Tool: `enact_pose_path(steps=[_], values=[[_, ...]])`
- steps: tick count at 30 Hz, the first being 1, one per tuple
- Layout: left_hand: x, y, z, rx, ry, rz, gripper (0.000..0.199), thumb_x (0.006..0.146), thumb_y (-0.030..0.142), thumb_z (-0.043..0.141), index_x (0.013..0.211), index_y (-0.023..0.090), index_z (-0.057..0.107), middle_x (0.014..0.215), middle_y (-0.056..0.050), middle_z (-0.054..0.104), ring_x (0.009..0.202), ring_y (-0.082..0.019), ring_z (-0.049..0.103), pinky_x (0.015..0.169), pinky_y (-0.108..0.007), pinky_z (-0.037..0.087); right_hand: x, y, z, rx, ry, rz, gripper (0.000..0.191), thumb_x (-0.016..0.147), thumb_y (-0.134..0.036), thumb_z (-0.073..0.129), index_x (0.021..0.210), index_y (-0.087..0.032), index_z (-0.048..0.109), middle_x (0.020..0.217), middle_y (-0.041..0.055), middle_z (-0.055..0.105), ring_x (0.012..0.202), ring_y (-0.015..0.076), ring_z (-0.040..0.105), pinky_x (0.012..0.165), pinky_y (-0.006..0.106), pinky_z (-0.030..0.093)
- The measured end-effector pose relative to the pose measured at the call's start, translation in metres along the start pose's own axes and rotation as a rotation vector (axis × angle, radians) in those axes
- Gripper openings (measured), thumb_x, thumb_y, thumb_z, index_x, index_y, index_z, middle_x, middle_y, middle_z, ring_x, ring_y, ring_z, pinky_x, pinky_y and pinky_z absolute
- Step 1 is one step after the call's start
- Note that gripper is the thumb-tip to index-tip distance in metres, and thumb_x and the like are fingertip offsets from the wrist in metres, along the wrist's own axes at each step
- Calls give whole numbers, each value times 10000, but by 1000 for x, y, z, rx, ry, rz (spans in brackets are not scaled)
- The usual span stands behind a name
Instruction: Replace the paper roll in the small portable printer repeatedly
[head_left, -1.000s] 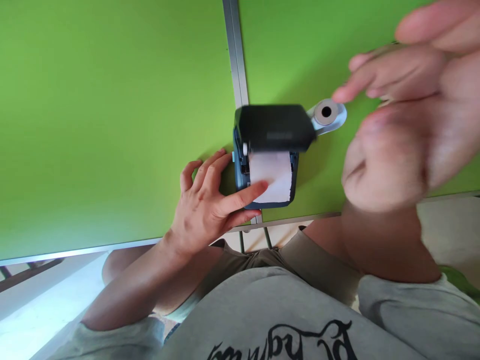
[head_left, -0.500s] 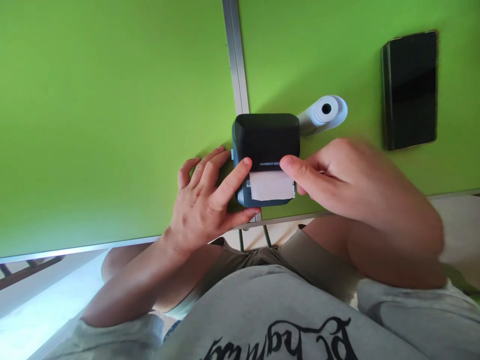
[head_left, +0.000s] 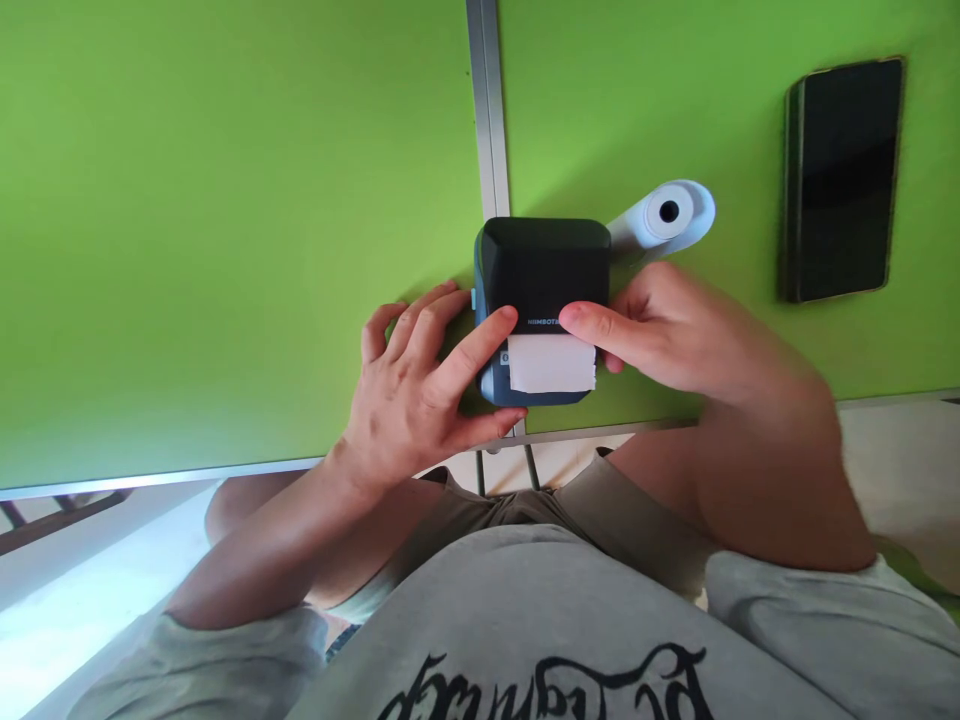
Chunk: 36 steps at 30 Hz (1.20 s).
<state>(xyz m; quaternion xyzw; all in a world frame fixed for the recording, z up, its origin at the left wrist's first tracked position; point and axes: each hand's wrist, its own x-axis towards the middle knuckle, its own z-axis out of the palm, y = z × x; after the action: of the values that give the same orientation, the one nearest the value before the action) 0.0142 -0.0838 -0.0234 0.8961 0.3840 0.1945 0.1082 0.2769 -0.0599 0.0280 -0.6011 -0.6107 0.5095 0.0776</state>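
A small black label printer (head_left: 546, 262) lies on the green table, with a short strip of white paper (head_left: 553, 364) sticking out of its front slot. My left hand (head_left: 412, 385) grips it from the left: the index fingertip presses the lid, the thumb is at the front edge, and the other fingers are by the left side. On the right, my right hand (head_left: 667, 330) has its thumb on the lid beside the printed brand name. Its other fingers curl along the printer's right side, partly hidden. Behind that hand stands a white paper roll (head_left: 646, 220) with a dark core.
A dark phone (head_left: 846, 185), seemingly in a folded cover, lies at the right. A metal strip (head_left: 490, 110) runs between two green table panels (head_left: 225, 200). The table's front edge is just in front of my lap.
The whole view has shifted slightly, so the table things appear farther right. My right forearm has swung inward, and the right hand now sits closer against the printer's side. The paper strip looks unchanged.
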Motion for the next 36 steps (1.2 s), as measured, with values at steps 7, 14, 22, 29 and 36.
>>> enact_pose_path(steps=[7,14,22,29,36], values=[[1,0,0,-22,24,15,840,953,758,530,1620,283,345,1424,-195,631,1346,-362,613,1090,-512,409,0,-4,0,6,17,49,734,902,-728,633,434,-194,444,395,-27,333,374,45,267,361,295,141],[2,2,-1,-59,32,-53,1025,932,822,497,1647,132,246,1420,-220,656,1312,-355,643,1131,-477,394,2,0,-4,3,14,28,693,925,-707,621,489,-190,470,440,-30,374,407,39,279,399,275,154],[0,3,1,-45,6,-67,1065,913,867,467,1638,100,318,1479,-218,630,1341,-348,621,1176,-456,356,2,-5,-7,-27,-36,98,751,862,-796,639,474,-215,362,454,-28,311,422,60,257,410,299,149],[0,2,-1,-52,-29,-91,1079,916,893,408,1657,114,320,1546,-207,587,1388,-346,587,1191,-440,337,0,-5,-7,-106,-30,155,725,919,-785,563,509,-216,379,479,-12,371,452,68,280,439,306,148],[1,0,-3,-60,-67,-110,1097,885,928,404,1667,162,322,1555,-173,593,1394,-331,596,1181,-420,364,-2,-8,-8,-82,-52,124,779,828,-919,524,514,-206,503,434,25,539,401,99,467,425,296,271]])
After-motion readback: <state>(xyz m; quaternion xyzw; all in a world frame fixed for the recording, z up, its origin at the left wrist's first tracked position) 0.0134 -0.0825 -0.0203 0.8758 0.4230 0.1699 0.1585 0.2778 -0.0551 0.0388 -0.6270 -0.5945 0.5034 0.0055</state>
